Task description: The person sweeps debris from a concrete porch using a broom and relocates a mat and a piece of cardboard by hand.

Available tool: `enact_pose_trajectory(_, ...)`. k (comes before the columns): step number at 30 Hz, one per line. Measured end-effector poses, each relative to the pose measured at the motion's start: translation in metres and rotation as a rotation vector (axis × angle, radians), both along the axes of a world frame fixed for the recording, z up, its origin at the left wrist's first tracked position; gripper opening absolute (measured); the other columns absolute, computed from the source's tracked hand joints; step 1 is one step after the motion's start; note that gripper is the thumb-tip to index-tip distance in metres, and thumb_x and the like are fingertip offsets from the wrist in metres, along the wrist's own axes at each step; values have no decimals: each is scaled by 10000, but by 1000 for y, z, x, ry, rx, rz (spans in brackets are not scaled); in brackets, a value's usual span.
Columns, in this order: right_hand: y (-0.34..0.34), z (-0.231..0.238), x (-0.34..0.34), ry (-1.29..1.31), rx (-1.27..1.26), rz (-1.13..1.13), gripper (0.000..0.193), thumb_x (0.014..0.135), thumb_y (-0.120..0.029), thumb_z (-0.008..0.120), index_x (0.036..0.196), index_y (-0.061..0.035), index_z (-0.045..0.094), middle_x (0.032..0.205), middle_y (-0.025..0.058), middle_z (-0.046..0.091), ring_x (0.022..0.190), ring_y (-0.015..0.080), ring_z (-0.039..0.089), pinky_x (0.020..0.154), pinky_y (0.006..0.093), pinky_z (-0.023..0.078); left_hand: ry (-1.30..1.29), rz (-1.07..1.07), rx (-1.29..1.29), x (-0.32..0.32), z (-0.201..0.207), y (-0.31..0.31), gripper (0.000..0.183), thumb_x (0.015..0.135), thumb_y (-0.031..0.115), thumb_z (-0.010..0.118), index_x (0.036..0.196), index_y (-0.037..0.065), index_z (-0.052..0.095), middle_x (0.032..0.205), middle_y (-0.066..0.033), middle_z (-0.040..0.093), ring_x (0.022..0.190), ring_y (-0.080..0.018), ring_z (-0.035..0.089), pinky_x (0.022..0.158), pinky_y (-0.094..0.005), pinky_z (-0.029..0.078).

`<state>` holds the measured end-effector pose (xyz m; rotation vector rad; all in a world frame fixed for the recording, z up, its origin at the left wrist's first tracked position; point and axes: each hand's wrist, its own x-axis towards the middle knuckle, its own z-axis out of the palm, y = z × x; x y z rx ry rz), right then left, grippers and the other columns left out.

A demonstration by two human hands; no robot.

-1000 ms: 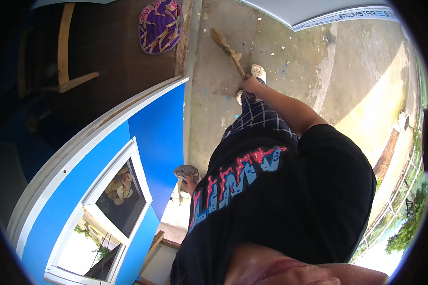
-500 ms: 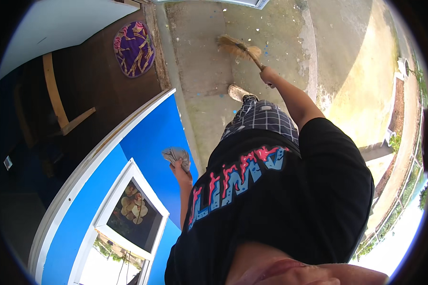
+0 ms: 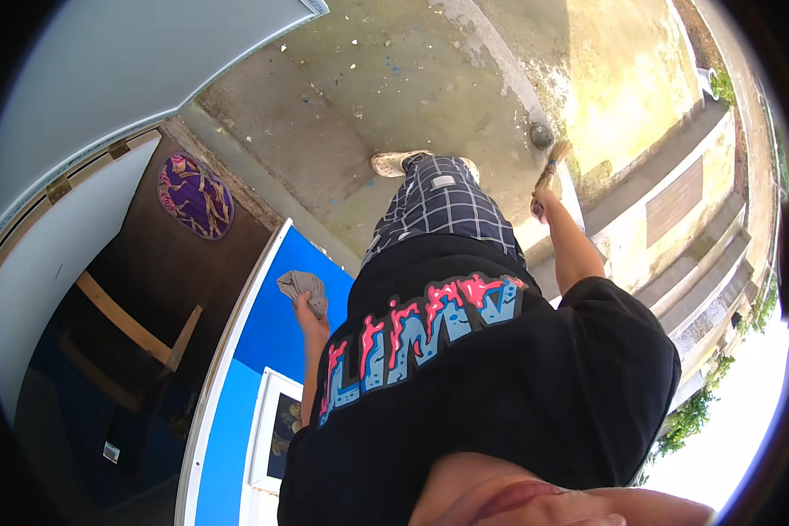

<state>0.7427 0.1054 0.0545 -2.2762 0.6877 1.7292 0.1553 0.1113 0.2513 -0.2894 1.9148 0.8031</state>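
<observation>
My right hand (image 3: 544, 205) is closed around a short straw hand broom (image 3: 548, 177), held out to my right. Its bristles point away from me, over the edge of the concrete floor, beside a round grey thing (image 3: 541, 135) whose kind I cannot make out. Whether the bristles touch the ground is unclear. In my left hand (image 3: 310, 316), a bundled grey cloth (image 3: 302, 287) is gripped in front of the blue wall (image 3: 276, 272). Small white and blue specks lie on the concrete floor (image 3: 386, 96) ahead of my feet.
A pale door panel (image 3: 140, 88) stands at the upper left. Beyond the doorway, a purple patterned mat (image 3: 195, 195) lies on a dark floor. A white-framed window (image 3: 267, 430) is set in the blue wall. Concrete steps (image 3: 688, 263) descend at the right.
My right hand has swung the broom from the floor ahead out to the right edge. The view has turned rightward, and the steps now show. My left hand keeps hold of the cloth.
</observation>
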Motion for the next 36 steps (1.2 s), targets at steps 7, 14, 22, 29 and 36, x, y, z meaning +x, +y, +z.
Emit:
enact_pose_trajectory(7,125,-51,-93,425,150,-405,260,786,-132,434,538,-127,354,402,-42,377,319,73,380,288,197,376,53,10,90,8,27,29,378,691,132,515,1062,112,445,991,-44,506,868,-177,507,685,-332,409)
enact_pose_trajectory(14,311,-11,-162,898,315,-364,187,809,-105,438,636,-104,367,431,-80,337,323,15,333,280,147,307,137,-313,321,80,33,118,566,691,48,507,1222,22,311,1145,-117,432,1034,-232,456,857,-333,372)
enact_pose_trajectory(22,312,68,-30,699,303,-25,227,827,-161,461,624,-143,361,437,-91,328,325,-2,327,248,150,281,960,-1085,681,190,109,303,718,635,78,596,1239,-72,238,1231,-209,348,1161,-281,330,951,-349,266)
enact_pose_trajectory(29,257,86,96,294,178,-27,86,720,-44,411,660,-77,360,453,7,353,331,111,375,287,196,317,1812,-1539,698,280,173,489,717,674,340,590,1210,-42,308,1132,-204,440,1152,-313,333,949,-562,131)
enact_pose_trajectory(36,329,-25,123,134,53,-374,91,684,-4,398,653,-62,335,471,15,381,352,126,423,290,211,371,2279,-1764,88,306,194,609,639,743,363,500,1242,24,289,1096,-158,494,1088,-307,428,931,-616,100)
